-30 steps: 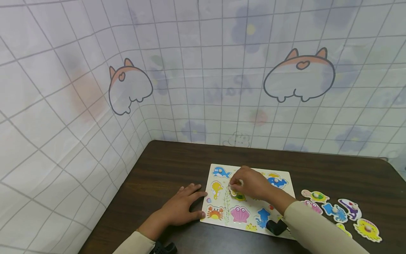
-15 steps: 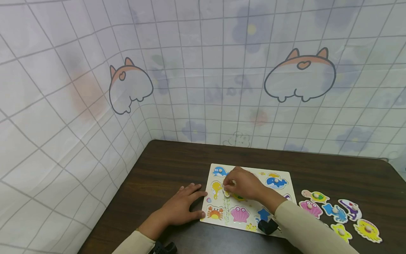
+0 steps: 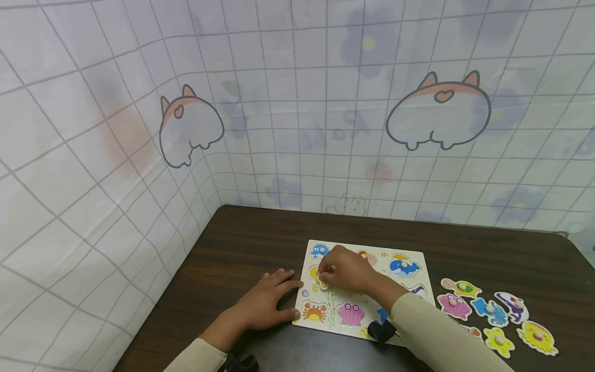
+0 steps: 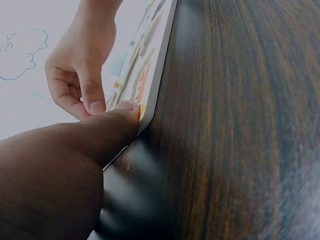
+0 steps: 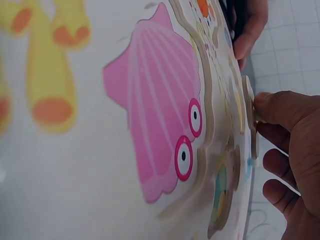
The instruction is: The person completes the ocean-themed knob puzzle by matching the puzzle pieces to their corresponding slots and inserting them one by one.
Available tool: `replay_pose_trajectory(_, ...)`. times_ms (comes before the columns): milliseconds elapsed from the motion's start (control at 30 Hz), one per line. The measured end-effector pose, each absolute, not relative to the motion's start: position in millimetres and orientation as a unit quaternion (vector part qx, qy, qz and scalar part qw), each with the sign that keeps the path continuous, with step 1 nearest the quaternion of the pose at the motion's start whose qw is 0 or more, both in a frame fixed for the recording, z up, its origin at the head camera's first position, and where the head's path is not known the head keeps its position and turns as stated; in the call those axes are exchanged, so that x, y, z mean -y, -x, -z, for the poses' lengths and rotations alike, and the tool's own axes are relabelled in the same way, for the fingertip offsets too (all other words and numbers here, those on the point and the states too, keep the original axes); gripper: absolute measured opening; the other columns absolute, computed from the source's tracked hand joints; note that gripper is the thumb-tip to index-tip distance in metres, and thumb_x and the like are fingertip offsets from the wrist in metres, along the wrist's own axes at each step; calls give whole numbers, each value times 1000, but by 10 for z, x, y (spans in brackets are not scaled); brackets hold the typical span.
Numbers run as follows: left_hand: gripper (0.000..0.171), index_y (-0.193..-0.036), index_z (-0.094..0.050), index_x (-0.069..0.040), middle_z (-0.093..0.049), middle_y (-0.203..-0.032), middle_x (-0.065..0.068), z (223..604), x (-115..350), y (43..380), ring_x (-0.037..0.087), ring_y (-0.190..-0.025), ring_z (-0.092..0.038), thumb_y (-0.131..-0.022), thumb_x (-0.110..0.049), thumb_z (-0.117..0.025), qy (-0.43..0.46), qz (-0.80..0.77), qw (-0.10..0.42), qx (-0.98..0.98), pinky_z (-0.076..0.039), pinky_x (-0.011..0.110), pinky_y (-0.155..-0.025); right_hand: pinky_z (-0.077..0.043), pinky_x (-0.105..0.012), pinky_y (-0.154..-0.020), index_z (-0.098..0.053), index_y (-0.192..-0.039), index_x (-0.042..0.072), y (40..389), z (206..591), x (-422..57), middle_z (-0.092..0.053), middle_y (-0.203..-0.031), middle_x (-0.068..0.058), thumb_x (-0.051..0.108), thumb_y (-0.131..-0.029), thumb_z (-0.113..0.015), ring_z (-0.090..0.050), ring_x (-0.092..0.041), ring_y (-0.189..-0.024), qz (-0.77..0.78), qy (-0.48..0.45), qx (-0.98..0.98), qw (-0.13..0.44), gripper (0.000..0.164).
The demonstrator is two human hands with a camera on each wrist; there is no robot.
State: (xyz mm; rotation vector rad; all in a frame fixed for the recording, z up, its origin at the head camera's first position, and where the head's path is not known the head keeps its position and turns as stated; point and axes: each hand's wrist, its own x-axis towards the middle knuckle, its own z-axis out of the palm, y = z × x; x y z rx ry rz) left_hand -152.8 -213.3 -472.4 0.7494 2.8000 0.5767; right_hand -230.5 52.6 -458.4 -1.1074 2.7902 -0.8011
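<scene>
My right hand point(image 3: 348, 268) pinches a small pale-edged wooden puzzle piece point(image 5: 250, 107) between thumb and fingers. The hand holds it close over the yellow seahorse picture point(image 3: 313, 278) on the puzzle board point(image 3: 344, 330); the picture on the piece's face is hidden. Fingers spread, my left hand point(image 3: 265, 302) lies at the board's left edge. Its thumb point(image 4: 122, 112) presses on the board's near corner, beside the orange crab picture point(image 3: 315, 312). A pink shell picture point(image 5: 160, 100) in a cut-out fills much of the right wrist view.
Several loose knobbed pieces lie right of the board, among them a turtle point(image 3: 462, 287), a pink shell point(image 3: 454, 306), a blue squid point(image 3: 490, 311) and a yellow star point(image 3: 499, 341). Behind the dark wooden table point(image 3: 260, 232) hangs a patterned white cloth point(image 3: 302, 103).
My right hand has moved left across the board with the piece, from beside the turtle picture to the seahorse picture. My left hand has stayed in place.
</scene>
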Motion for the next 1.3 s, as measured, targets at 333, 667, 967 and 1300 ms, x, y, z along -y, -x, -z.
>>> replay_pose_trajectory(333, 68, -152, -50, -28, -35, -163, 6, 4714, 2135, 1528, 34, -152, -27, -94, -60, -66, -252, -196, 92, -943, -21, 61, -120, -50, -30, -76, -77, -87, 25, 2318, 4607, -394, -62, -86, 20, 24, -90, -80, -53, -7, -90, 247, 363, -898, 15, 4)
replay_pose_trajectory(667, 68, -152, -50, -28, -35, -163, 6, 4711, 2133, 1528, 34, -152, -26, -94, -60, -66, -251, -197, 93, -943, -21, 60, -120, -50, -30, -79, -77, -87, 25, 2327, 4647, -326, -61, -87, 18, 26, -91, -80, -53, -7, -89, 244, 354, -902, 29, 5)
replay_pose_trajectory(967, 68, -152, -50, -28, -35, -163, 6, 4715, 2133, 1530, 34, -152, -26, -95, -59, -66, -251, -199, 93, -943, -20, 60, -120, -50, -30, -78, -76, -88, 27, 2332, 4671, -306, -60, -85, 19, 26, -91, -79, -52, -8, -88, 243, 353, -903, 35, 5)
replay_pose_trajectory(1300, 68, -152, -50, -27, -35, -163, 6, 4703, 2134, 1515, 34, -152, -26, -94, -60, -66, -248, -199, 96, -943, -21, 60, -120, -53, -33, -85, -79, -95, 23, 2309, 4637, -380, -66, -94, 16, 27, -92, -78, -56, -8, -96, 226, 363, -903, 28, 5)
